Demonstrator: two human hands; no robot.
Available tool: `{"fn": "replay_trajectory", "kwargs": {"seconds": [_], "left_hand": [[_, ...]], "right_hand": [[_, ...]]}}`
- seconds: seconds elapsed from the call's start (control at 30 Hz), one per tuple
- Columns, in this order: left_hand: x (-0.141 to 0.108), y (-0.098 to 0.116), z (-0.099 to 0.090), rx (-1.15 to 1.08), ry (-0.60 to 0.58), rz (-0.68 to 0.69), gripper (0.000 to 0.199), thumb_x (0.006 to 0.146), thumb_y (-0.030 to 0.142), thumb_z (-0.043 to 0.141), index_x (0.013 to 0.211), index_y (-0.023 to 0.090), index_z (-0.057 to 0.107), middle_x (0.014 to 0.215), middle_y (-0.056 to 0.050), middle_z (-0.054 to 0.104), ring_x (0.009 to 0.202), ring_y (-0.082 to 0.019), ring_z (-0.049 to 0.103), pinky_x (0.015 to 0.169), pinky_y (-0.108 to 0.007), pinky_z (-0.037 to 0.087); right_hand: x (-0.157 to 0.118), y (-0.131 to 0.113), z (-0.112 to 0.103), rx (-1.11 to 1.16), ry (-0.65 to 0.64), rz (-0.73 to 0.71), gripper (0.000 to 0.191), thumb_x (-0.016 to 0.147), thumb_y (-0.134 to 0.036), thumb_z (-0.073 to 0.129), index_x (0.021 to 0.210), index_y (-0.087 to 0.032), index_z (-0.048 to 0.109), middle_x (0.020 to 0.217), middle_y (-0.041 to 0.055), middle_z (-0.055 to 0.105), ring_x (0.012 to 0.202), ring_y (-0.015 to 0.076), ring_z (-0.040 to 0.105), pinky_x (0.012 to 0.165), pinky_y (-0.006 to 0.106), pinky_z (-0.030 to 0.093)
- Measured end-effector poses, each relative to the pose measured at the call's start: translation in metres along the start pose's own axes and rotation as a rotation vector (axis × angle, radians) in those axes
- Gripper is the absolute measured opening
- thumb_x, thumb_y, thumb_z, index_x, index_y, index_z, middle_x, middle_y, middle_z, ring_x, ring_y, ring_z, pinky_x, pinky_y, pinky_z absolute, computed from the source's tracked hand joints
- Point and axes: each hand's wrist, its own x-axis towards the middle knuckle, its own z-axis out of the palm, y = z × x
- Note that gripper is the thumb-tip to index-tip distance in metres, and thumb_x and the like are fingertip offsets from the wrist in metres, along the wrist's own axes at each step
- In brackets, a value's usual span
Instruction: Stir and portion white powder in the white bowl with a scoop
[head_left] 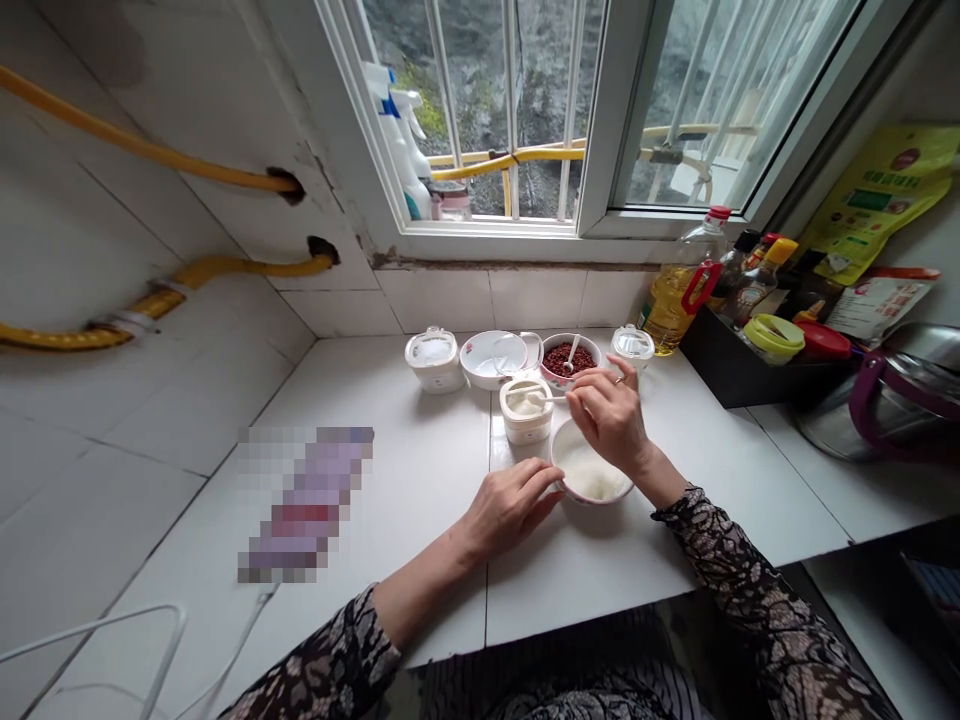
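Observation:
My left hand [514, 503] pinches the near left rim of a bowl [625, 492] that has white powder in it. My right hand [613, 412], above that bowl, grips the handle of a small white spoon [546, 401]. The spoon's tip reaches over the open white container [526, 430], which holds white powder or grains. Behind them stands a bowl of dark red beans [559, 357] with another white spoon [572, 350] resting in it.
Along the back wall are a lidded white container [435, 365], a white bowl [491, 362] and a second container [634, 345]. An oil bottle [675, 300], a dark box [731, 360] of condiments and a steel pot [862, 420] stand right. A blurred purple object [311, 500] with a cable lies left.

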Motion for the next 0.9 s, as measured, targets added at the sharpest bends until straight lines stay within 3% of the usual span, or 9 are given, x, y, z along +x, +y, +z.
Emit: {"fn": "replay_trajectory", "kwargs": {"seconds": [0.1,0.27,0.37,0.47,0.6,0.73,0.9], "left_hand": [[0.0,0.0,0.0,0.004,-0.004,0.005,0.017,0.103,0.026,0.042,0.107,0.015,0.055,0.088,-0.006,0.067,0.072,-0.014,0.066,0.057,-0.021,0.052],[0.0,0.0,-0.001,-0.001,-0.011,0.003,0.017,0.103,0.025,0.043,0.108,0.015,0.055,0.089,-0.006,0.067,0.072,-0.014,0.066,0.057,-0.022,0.053],[0.0,0.0,-0.001,0.001,-0.014,0.002,0.017,0.103,0.025,0.043,0.108,0.015,0.055,0.088,-0.006,0.067,0.072,-0.014,0.066,0.056,-0.022,0.053],[-0.002,-0.001,-0.001,-0.001,-0.015,-0.003,0.016,0.102,0.024,0.043,0.109,0.015,0.055,0.088,-0.006,0.067,0.072,-0.013,0.066,0.056,-0.021,0.053],[-0.002,0.0,-0.001,-0.014,-0.025,-0.015,0.015,0.102,0.023,0.045,0.11,0.016,0.055,0.09,-0.005,0.067,0.073,-0.013,0.067,0.059,-0.02,0.054],[-0.002,-0.001,-0.002,-0.027,-0.027,-0.012,0.014,0.102,0.022,0.046,0.111,0.016,0.054,0.09,-0.005,0.066,0.075,-0.013,0.067,0.061,-0.021,0.055],[-0.003,-0.001,-0.001,-0.016,-0.03,-0.016,0.015,0.1,0.022,0.047,0.112,0.017,0.054,0.091,-0.006,0.067,0.076,-0.013,0.068,0.061,-0.021,0.055]], "right_hand": [[0.001,0.0,-0.001,-0.046,-0.047,-0.037,0.025,0.095,-0.022,0.049,0.072,-0.023,0.058,0.079,0.0018,0.07,0.089,0.019,0.067,0.109,0.046,0.032],[0.001,0.017,-0.02,0.066,0.012,0.186,0.029,0.094,-0.026,0.048,0.066,-0.023,0.056,0.073,0.0016,0.067,0.078,0.0195,0.065,0.105,0.046,0.037],[-0.003,0.03,-0.033,0.216,-0.131,0.26,0.031,0.093,-0.028,0.05,0.063,-0.022,0.056,0.066,0.0018,0.064,0.069,0.0185,0.061,0.089,0.04,0.046],[-0.01,0.035,-0.034,0.275,-0.332,0.258,0.03,0.092,-0.027,0.051,0.064,-0.02,0.058,0.068,0.0031,0.065,0.068,0.0176,0.059,0.077,0.036,0.047],[-0.018,0.029,-0.023,0.309,-0.516,0.155,0.028,0.091,-0.021,0.05,0.065,-0.02,0.059,0.07,0.0022,0.068,0.066,0.0155,0.058,0.091,0.041,0.045],[-0.02,0.03,-0.018,0.331,-0.521,0.184,0.031,0.091,-0.021,0.049,0.062,-0.02,0.059,0.065,0.0002,0.066,0.062,0.0137,0.054,0.095,0.042,0.044],[-0.019,0.039,-0.029,0.372,-0.462,0.377,0.03,0.089,-0.026,0.051,0.065,-0.017,0.066,0.065,0.0021,0.063,0.067,0.0143,0.055,0.071,0.031,0.045]]}}
